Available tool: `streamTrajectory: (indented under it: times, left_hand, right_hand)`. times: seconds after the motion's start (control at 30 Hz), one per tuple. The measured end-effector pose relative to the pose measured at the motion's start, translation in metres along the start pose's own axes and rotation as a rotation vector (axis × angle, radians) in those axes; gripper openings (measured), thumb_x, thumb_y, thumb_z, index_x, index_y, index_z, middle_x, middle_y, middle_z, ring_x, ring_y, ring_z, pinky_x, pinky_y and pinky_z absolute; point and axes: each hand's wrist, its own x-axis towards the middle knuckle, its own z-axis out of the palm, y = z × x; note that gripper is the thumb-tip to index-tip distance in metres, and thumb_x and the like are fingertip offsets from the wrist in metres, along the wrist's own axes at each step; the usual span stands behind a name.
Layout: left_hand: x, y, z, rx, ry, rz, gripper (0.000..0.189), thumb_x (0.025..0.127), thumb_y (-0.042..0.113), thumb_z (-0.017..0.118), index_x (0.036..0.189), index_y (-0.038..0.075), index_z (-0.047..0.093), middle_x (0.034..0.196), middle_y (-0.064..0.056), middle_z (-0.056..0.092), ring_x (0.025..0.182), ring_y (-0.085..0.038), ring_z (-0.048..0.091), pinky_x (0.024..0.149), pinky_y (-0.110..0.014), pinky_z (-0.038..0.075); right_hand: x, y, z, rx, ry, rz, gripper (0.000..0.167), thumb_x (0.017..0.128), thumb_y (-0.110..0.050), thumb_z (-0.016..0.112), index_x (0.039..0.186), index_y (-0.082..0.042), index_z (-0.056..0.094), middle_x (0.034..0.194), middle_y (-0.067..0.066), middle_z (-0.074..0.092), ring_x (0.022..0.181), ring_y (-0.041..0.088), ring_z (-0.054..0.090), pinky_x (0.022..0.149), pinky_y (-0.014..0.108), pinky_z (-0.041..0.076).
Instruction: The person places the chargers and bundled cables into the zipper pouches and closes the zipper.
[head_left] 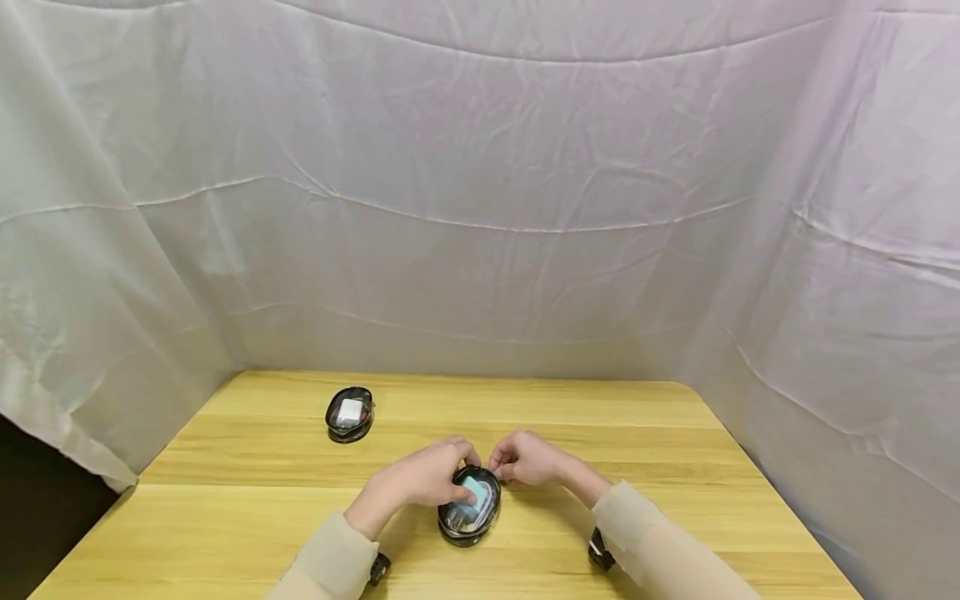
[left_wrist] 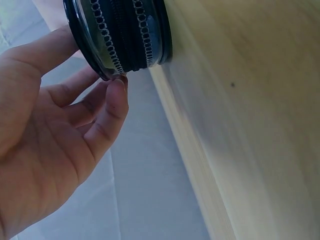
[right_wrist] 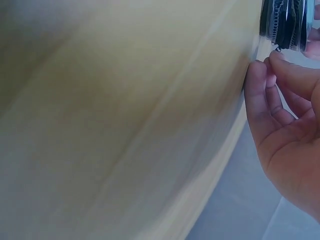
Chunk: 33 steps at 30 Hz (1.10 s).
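A clear oval zip pouch (head_left: 480,518) with black trim lies on the table in front of me. Through its top show a light blue item and something pale and looped, like a cable. My left hand (head_left: 426,477) grips the pouch, thumb across the top and fingers at its far edge. At the pouch's far right end, my right hand (head_left: 531,458) pinches the small zipper pull (right_wrist: 278,49) between thumb and forefinger. The black zipper (left_wrist: 121,35) along the side wall appears closed on the stretch seen in the left wrist view.
A second clear pouch (head_left: 350,414) with black trim and a white square item inside sits at the back left. The wooden table (head_left: 615,417) has pale cloth curtains (head_left: 480,275) behind it and on both sides.
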Motion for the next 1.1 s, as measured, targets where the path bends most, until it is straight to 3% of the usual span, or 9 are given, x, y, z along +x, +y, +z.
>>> streamTrajectory:
  times: [0.43, 0.9, 1.1]
  left_hand:
    - [-0.001, 0.002, 0.0, -0.008, 0.006, -0.006, 0.038, 0.085, 0.027, 0.088, 0.113, 0.013, 0.067, 0.114, 0.005, 0.064, 0.109, -0.02, 0.063, 0.098, -0.037, 0.055]
    - [-0.001, 0.002, 0.0, -0.006, 0.01, -0.002, 0.037, 0.084, 0.026, 0.088, 0.111, 0.013, 0.067, 0.112, 0.005, 0.064, 0.108, -0.018, 0.063, 0.098, -0.037, 0.055]
    - [-0.001, 0.002, 0.001, -0.012, 0.01, 0.013, 0.037, 0.084, 0.024, 0.088, 0.111, 0.011, 0.066, 0.113, 0.004, 0.064, 0.107, -0.02, 0.063, 0.097, -0.036, 0.055]
  right_hand:
    - [-0.01, 0.002, -0.004, 0.022, -0.029, -0.024, 0.006, 0.095, 0.005, 0.068, 0.091, 0.003, 0.072, 0.079, 0.009, 0.071, 0.069, 0.014, 0.06, 0.059, 0.019, 0.05]
    - [-0.018, 0.004, -0.005, -0.016, -0.043, -0.027, 0.006, 0.094, 0.002, 0.071, 0.09, -0.003, 0.073, 0.078, 0.005, 0.07, 0.068, 0.011, 0.063, 0.062, 0.024, 0.057]
    - [-0.023, 0.003, -0.007, -0.021, -0.057, -0.075, 0.004, 0.094, 0.002, 0.07, 0.091, 0.002, 0.072, 0.077, 0.007, 0.07, 0.066, 0.007, 0.06, 0.061, 0.021, 0.055]
